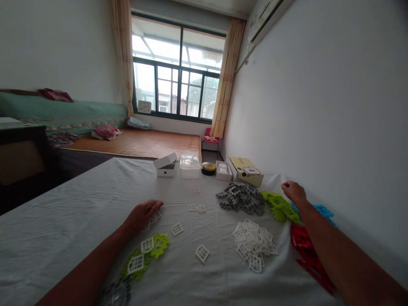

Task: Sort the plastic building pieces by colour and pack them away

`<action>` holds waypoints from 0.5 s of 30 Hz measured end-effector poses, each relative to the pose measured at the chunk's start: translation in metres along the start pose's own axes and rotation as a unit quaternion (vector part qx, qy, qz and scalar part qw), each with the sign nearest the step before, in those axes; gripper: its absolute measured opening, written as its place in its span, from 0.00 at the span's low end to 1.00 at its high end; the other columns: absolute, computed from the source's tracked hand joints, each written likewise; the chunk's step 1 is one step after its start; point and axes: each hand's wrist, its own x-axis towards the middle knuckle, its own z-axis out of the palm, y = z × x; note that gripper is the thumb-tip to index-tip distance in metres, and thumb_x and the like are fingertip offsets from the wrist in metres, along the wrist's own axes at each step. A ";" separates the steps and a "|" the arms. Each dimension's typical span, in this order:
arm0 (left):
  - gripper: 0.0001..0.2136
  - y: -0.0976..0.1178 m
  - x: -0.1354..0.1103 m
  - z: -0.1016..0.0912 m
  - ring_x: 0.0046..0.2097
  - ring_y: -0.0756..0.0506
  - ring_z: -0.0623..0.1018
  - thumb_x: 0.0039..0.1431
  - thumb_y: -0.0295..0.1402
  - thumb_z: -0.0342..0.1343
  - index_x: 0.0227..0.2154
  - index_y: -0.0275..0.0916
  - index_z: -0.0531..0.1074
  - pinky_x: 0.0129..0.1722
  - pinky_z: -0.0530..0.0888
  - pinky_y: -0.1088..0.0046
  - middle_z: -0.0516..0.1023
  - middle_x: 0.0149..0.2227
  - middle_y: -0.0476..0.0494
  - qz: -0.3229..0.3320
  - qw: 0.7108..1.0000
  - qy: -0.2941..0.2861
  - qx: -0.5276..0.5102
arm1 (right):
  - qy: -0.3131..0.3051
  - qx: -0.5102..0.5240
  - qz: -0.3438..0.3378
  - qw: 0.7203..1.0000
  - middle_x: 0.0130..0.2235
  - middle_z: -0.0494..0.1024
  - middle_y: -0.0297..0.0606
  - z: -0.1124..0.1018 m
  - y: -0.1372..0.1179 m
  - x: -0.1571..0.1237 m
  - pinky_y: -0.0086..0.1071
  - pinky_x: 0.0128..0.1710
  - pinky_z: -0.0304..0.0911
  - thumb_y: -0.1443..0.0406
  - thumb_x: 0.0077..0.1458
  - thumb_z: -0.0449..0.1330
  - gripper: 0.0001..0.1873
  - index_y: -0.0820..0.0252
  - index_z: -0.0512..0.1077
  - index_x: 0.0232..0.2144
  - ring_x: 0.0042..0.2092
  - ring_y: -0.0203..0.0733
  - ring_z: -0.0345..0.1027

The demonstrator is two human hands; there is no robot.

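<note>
My left hand (147,212) rests low over the left part of the cloth, fingers stretched out to the right. White window-shaped plastic pieces (156,217) lie partly under it. Nearer me, lime-green toothed pieces (160,245) carry white window pieces (136,264) on top. Out at the right, near the wall, my right hand (293,191) is closed with its fingers curled; whatever it may hold is hidden. Just left of it lies a heap of lime-green pieces (280,207). Blue pieces (322,212) and red pieces (304,242) show beside my right forearm.
A grey toothed pile (240,197) and a white window-piece pile (253,242) sit right of centre. Single white pieces (202,253) are scattered mid-table. Along the far edge stand a white box (165,169), a clear container (190,168), a round tin (208,168) and a yellow box (247,172).
</note>
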 end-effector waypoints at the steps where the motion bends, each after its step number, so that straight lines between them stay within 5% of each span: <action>1: 0.25 0.000 0.000 0.000 0.45 0.41 0.77 0.57 0.54 0.43 0.38 0.42 0.77 0.47 0.71 0.70 0.81 0.42 0.45 0.000 1.000 0.001 0.000 | 0.009 0.002 -0.007 1.000 0.34 0.81 0.47 -0.004 -0.004 -0.002 0.32 0.32 0.61 0.62 0.49 0.54 0.14 0.61 0.78 0.31 0.36 0.48 0.74; 4: 0.24 0.002 -0.001 0.001 0.44 0.41 0.78 0.58 0.53 0.43 0.38 0.42 0.77 0.46 0.71 0.71 0.81 0.41 0.45 0.009 1.000 0.003 0.003 | 0.020 0.024 -0.055 0.998 0.40 0.80 0.46 -0.013 -0.032 -0.013 0.32 0.36 0.61 0.61 0.54 0.52 0.16 0.60 0.76 0.38 0.40 0.47 0.73; 8: 0.24 0.005 -0.005 0.003 0.43 0.42 0.78 0.59 0.51 0.41 0.37 0.42 0.78 0.44 0.71 0.73 0.81 0.41 0.45 0.026 1.000 0.012 0.012 | -0.037 0.100 -0.192 0.976 0.37 0.80 0.38 -0.012 -0.106 -0.063 0.28 0.36 0.62 0.58 0.56 0.52 0.14 0.56 0.74 0.38 0.36 0.40 0.73; 15: 0.22 0.004 -0.007 0.003 0.42 0.44 0.79 0.62 0.46 0.40 0.39 0.39 0.77 0.42 0.71 0.74 0.81 0.41 0.44 0.020 0.999 0.030 0.023 | -0.252 0.228 -0.504 0.794 0.38 0.78 0.36 0.004 -0.237 -0.230 0.28 0.39 0.63 0.63 0.59 0.53 0.11 0.57 0.74 0.39 0.34 0.36 0.70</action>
